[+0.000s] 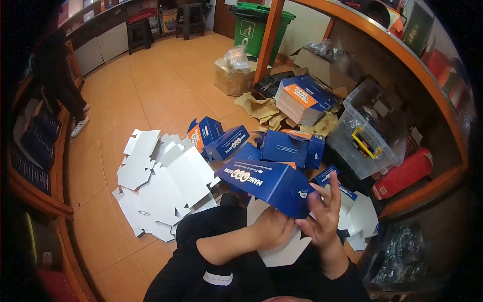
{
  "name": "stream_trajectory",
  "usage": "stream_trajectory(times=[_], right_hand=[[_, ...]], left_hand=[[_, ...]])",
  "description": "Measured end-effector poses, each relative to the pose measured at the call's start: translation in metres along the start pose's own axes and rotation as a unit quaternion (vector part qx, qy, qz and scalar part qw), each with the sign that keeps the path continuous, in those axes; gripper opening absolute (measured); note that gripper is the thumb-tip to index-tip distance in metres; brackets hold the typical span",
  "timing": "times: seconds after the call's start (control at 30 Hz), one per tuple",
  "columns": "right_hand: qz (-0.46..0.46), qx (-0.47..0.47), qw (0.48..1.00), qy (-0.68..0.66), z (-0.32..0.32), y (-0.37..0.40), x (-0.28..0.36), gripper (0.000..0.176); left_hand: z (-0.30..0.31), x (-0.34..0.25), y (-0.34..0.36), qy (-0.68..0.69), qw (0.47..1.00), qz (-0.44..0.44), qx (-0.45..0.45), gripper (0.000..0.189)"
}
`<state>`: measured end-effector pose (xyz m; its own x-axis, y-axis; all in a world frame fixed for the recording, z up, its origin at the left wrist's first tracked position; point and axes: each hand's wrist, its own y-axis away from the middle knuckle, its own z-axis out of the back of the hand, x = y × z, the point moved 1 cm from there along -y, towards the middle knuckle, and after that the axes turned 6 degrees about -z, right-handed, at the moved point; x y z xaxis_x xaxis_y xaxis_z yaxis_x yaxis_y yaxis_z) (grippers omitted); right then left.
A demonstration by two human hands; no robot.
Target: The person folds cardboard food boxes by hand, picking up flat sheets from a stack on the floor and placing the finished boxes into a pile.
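Observation:
A blue printed cardboard box [266, 183], partly folded, is held up over my lap with its white inner side [282, 254] showing below. My left hand [274, 229] is closed on its lower edge, the fingers curled and partly hidden by the blue panel. At the box's right end is my right hand [324, 216], fingers spread and thumb at the edge. Flat white cardboard blanks [161, 186] lie in a loose pile on the floor to the left. Just beyond the held box stand several folded blue boxes [284, 148].
A stack of flat blue-and-orange cartons [307, 98] sits on brown paper [259, 108]. To the right are a clear plastic bin [347, 136] and an orange shelf frame [427, 189]. Farther off stand a green trash bin [256, 32] and a person [63, 75] at the left.

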<state>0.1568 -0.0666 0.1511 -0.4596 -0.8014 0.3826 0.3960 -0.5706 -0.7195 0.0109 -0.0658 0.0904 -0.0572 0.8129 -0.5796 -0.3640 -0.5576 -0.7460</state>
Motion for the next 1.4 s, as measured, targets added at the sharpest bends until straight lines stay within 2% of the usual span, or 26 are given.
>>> stream_trajectory(times=[0.03, 0.1, 0.13, 0.2, 0.23, 0.3, 0.33, 0.37, 0.4, 0.43, 0.5, 0.53, 0.57, 0.63, 0.7, 0.73, 0.83, 0.87, 0.97, 1.03, 1.1, 1.17, 1.23, 1.27, 1.37, 1.4], right_hand=[[-0.075, -0.004, 0.993, -0.089, 0.0, 0.003, -0.002, 0.068], [-0.223, -0.012, 0.939, -0.261, -0.001, 0.012, -0.006, 0.091], [-0.234, -0.025, 0.942, -0.241, 0.005, 0.012, -0.009, 0.108], [-0.112, -0.024, 0.984, -0.14, 0.018, 0.021, -0.018, 0.104], [-0.049, -0.023, 0.995, -0.088, 0.02, 0.025, -0.02, 0.102], [0.033, -0.026, 0.999, 0.001, 0.021, 0.036, -0.017, 0.087], [0.032, 0.017, 0.999, -0.016, 0.019, 0.039, -0.012, 0.085], [0.029, 0.059, 0.997, -0.032, 0.017, 0.041, -0.008, 0.082], [0.011, 0.073, 0.993, -0.09, 0.016, 0.044, -0.01, 0.079], [-0.02, 0.046, 0.996, -0.075, 0.019, 0.045, -0.011, 0.076], [-0.083, -0.007, 0.996, -0.044, 0.028, 0.045, -0.015, 0.07], [-0.07, -0.011, 0.996, 0.052, 0.033, 0.039, -0.017, 0.064], [-0.081, -0.039, 0.992, 0.087, 0.033, 0.031, -0.017, 0.05], [-0.103, 0.031, 0.989, 0.1, 0.033, 0.023, -0.025, 0.04], [-0.173, 0.155, 0.965, 0.119, 0.024, 0.027, -0.029, 0.022], [-0.181, 0.167, 0.961, 0.125, 0.02, 0.032, -0.032, 0.018], [-0.176, 0.189, 0.953, 0.16, 0.022, 0.027, -0.025, 0.011], [-0.17, 0.193, 0.951, 0.174, 0.025, 0.022, -0.02, 0.011], [-0.15, 0.124, 0.96, 0.203, 0.029, 0.016, -0.015, 0.018], [-0.134, 0.122, 0.968, 0.173, 0.032, 0.011, -0.009, 0.029], [-0.125, 0.113, 0.98, 0.107, 0.034, 0.015, -0.013, 0.031], [-0.08, 0.025, 0.992, 0.092, 0.036, 0.017, -0.016, 0.024], [-0.061, -0.092, 0.989, 0.095, 0.05, 0.016, -0.015, 0.021], [-0.067, -0.127, 0.985, 0.1, 0.056, 0.02, -0.02, 0.021], [-0.256, -0.041, 0.966, 0.02, 0.06, 0.028, -0.031, 0.026], [-0.236, 0.058, 0.97, 0.023, 0.06, 0.029, -0.034, 0.033]], left_hand=[[0.002, 0.003, 0.0, 0.01, 1.0, -0.018, 0.015, 0.047], [0.012, 0.015, 0.004, 0.152, 0.984, 0.042, 0.077, 0.049], [0.018, 0.027, 0.009, 0.239, 0.963, 0.08, 0.098, 0.054], [0.022, 0.042, 0.007, 0.53, 0.838, 0.127, -0.033, 0.061], [0.026, 0.048, 0.002, 0.698, 0.681, 0.127, -0.181, 0.063], [0.053, 0.061, -0.014, 0.722, 0.636, 0.171, -0.211, 0.057], [0.06, 0.061, -0.017, 0.637, 0.684, 0.234, -0.266, 0.048], [0.064, 0.053, -0.023, 0.615, 0.715, 0.202, -0.266, 0.044], [0.064, 0.05, -0.023, 0.621, 0.727, 0.189, -0.226, 0.047], [0.063, 0.047, -0.021, 0.626, 0.737, 0.177, -0.185, 0.052], [0.044, 0.031, -0.017, 0.425, 0.872, 0.203, -0.133, 0.058], [0.044, 0.026, -0.012, 0.369, 0.893, 0.257, 0.031, 0.057], [0.039, 0.017, -0.016, 0.288, 0.938, 0.153, 0.121, 0.046], [0.031, 0.01, -0.017, 0.381, 0.891, 0.105, 0.224, 0.031], [0.029, -0.002, -0.021, 0.413, 0.884, 0.077, 0.203, 0.02], [0.027, 0.002, -0.017, 0.378, 0.899, 0.091, 0.202, 0.016], [0.023, -0.002, -0.022, 0.183, 0.975, 0.025, 0.127, 0.015], [0.014, 0.003, -0.018, 0.18, 0.978, 0.012, 0.105, 0.021], [-0.015, 0.009, -0.011, 0.312, 0.93, 0.177, 0.073, 0.044], [-0.023, 0.014, -0.01, 0.362, 0.907, 0.194, 0.093, 0.065], [-0.028, 0.021, -0.008, 0.499, 0.825, 0.235, 0.128, 0.068], [-0.02, 0.026, -0.01, 0.483, 0.803, 0.296, 0.186, 0.069], [-0.016, 0.029, -0.012, 0.495, 0.803, 0.276, 0.182, 0.068], [-0.014, 0.023, -0.013, 0.501, 0.822, 0.246, 0.116, 0.057], [-0.008, 0.027, -0.011, 0.38, 0.888, 0.205, 0.156, 0.047], [-0.003, 0.021, -0.014, 0.357, 0.897, 0.224, 0.132, 0.037]])
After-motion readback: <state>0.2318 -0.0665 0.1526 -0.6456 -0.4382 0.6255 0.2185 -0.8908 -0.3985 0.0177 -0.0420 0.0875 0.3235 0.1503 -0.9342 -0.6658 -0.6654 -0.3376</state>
